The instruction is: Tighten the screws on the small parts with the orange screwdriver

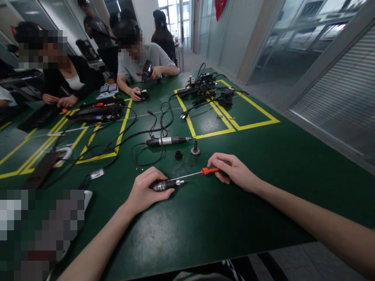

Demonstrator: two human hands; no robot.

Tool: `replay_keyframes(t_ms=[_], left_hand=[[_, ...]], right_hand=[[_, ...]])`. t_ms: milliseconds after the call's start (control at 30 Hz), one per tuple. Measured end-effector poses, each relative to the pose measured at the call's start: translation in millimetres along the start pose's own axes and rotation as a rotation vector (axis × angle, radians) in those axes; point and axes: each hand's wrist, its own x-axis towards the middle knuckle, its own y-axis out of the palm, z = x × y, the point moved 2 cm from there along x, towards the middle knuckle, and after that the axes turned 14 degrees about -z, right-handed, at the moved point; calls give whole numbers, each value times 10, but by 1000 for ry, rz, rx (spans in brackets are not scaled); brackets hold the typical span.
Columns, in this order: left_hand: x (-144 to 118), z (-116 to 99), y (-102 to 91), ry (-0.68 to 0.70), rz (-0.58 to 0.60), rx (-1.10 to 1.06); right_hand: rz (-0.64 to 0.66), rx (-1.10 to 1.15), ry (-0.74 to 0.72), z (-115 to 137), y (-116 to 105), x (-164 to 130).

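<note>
My left hand is closed around a short black electric screwdriver body, whose silver chuck and thin bit point right, low over the table. In my right hand is an orange-handled screwdriver; its long thin shaft runs left and its tip reaches the black body near my left fingers. Whether the tip touches it I cannot tell. Just beyond my hands stand a small black cap and a round metal part with an upright post. Farther back lies a black and silver electric screwdriver with a cord.
The green table carries yellow tape rectangles. Black cables loop across its left side. A pile of black tools and cords lies at the back. A co-worker across the table holds a drill; another person sits left.
</note>
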Motion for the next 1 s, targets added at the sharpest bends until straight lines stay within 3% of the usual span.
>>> replay_keyframes(t_ms=[1000], left_hand=[[-1, -8, 6, -7, -13, -11]], right_hand=[[51, -158, -102, 7, 7, -21]])
